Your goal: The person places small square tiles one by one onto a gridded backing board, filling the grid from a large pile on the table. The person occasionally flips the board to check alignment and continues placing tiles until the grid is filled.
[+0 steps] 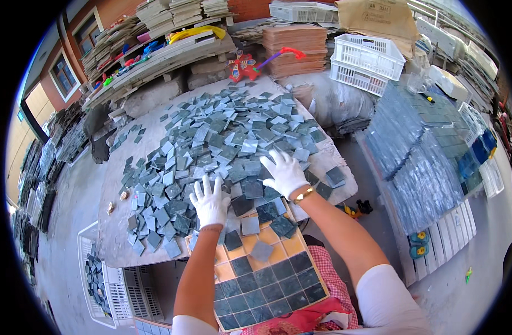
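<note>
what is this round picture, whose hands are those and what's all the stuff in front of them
No machine here: these are a person's own hands in white gloves, the left hand and the right hand. The single picture comes from a wide fisheye camera worn on the head, looking down, so straight edges bend. On the table lies a heap of loose square tiles, grey and green. Nearer the body is a tray, its nearest rows filled with dark green tiles. Both hands are spread open over the heap's near side; neither appears to hold a tile.
</note>
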`<state>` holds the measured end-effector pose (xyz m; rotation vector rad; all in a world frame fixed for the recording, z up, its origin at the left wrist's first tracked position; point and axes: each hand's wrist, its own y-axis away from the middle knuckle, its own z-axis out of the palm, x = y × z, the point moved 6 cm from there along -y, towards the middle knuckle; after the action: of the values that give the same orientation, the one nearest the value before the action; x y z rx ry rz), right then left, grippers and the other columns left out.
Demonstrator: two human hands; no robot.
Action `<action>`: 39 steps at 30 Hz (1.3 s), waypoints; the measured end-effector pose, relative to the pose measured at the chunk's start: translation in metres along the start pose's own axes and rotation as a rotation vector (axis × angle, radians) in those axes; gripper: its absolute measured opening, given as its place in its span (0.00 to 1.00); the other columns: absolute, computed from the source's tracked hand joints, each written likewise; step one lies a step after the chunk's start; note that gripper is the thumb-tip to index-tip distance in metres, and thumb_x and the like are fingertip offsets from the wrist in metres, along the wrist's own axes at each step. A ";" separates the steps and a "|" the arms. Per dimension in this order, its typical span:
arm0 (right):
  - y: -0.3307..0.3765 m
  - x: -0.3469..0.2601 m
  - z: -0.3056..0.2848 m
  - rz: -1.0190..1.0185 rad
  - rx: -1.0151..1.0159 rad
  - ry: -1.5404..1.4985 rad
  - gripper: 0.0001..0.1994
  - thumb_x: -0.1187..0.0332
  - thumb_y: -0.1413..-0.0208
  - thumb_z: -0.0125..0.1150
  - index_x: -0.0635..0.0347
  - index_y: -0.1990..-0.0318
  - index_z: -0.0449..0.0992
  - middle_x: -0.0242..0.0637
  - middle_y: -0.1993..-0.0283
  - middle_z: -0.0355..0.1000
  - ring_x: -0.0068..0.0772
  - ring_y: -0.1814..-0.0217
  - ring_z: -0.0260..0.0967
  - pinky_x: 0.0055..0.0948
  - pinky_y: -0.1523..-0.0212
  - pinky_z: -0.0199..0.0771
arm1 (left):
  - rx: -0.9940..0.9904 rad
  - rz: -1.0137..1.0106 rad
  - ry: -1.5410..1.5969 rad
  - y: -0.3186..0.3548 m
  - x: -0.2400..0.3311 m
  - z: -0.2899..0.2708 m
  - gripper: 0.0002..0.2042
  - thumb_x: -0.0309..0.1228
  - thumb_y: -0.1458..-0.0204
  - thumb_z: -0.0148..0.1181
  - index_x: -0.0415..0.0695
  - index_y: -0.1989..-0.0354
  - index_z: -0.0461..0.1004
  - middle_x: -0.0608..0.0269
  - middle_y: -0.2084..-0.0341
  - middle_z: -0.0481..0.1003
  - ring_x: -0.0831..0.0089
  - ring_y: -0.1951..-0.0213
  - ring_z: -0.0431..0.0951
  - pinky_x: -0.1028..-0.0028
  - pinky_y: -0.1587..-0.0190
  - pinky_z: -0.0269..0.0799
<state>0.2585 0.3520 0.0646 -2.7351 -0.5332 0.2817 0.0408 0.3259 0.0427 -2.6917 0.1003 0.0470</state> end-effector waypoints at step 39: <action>0.135 -0.015 0.000 0.015 -0.309 -0.398 0.27 0.61 0.56 0.69 0.57 0.48 0.66 0.44 0.50 0.64 0.47 0.52 0.70 0.39 0.53 0.74 | -0.213 0.297 0.382 0.143 0.089 -0.054 0.24 0.40 0.65 0.70 0.50 0.56 0.75 0.65 0.60 0.70 0.62 0.55 0.67 0.59 0.49 0.59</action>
<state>0.2887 0.2282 0.0174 -2.9918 -0.7110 0.8215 0.1195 0.1687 0.0249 -2.8387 0.6431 -0.3866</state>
